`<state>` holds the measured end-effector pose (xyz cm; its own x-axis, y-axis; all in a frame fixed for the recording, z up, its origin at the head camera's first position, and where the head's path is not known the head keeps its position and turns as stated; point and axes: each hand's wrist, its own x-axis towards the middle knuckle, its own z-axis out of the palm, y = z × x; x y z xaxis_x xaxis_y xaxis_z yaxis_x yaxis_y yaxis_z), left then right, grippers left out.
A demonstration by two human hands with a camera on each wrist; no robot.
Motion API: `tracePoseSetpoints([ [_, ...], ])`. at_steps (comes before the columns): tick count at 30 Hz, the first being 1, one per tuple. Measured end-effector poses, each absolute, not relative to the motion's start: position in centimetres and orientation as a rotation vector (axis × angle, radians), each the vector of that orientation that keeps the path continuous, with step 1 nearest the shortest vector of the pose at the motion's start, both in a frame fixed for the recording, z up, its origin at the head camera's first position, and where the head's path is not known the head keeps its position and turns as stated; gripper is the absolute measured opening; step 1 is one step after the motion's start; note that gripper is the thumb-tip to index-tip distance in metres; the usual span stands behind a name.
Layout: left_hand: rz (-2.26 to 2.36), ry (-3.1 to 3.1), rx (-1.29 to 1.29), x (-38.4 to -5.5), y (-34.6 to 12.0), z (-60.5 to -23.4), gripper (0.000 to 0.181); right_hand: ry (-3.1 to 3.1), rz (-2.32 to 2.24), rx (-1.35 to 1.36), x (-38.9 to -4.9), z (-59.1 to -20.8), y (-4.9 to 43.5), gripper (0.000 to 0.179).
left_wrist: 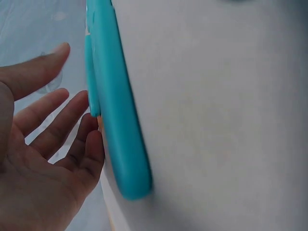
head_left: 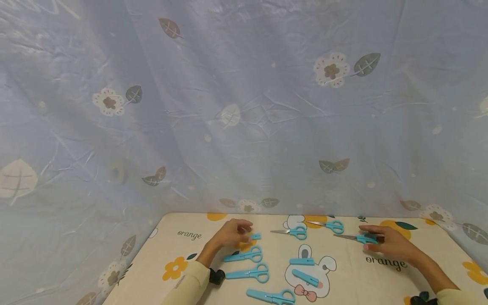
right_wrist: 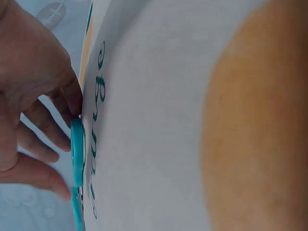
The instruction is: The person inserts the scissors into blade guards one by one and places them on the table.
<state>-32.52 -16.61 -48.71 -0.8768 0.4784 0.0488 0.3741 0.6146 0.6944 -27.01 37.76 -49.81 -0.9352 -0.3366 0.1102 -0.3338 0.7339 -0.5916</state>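
My left hand hovers at the left with fingers spread beside a small blue scissor cover; in the left wrist view its palm is empty and a blue cover lies right by the fingertips. At the right, my right hand reaches over the blue handles of uncovered scissors, whose blades point left. In the right wrist view its thumb and fingers stand apart around the blue handle, thumb tip close to it. Two more uncovered scissors, a middle pair and a far pair, lie between the hands.
Three covered scissors lie in a column near the left arm: upper, middle and lower. Two loose blue covers, one straight and one slanted, rest on the printed rabbit. A patterned curtain hangs behind the table.
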Motion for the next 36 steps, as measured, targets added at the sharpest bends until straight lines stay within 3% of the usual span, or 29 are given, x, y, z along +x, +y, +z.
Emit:
tracePoseSetpoints([
  [16,0.904,2.828,0.683,-31.8,-15.4,-48.8,0.03,3.068,-0.698,-0.653,-27.0,-49.7,36.7,0.047],
  [36,0.712,2.881,0.686,-32.0,-14.6,-47.8,0.02,3.059,-0.736,-0.401,-26.7,-48.3,35.6,0.034],
])
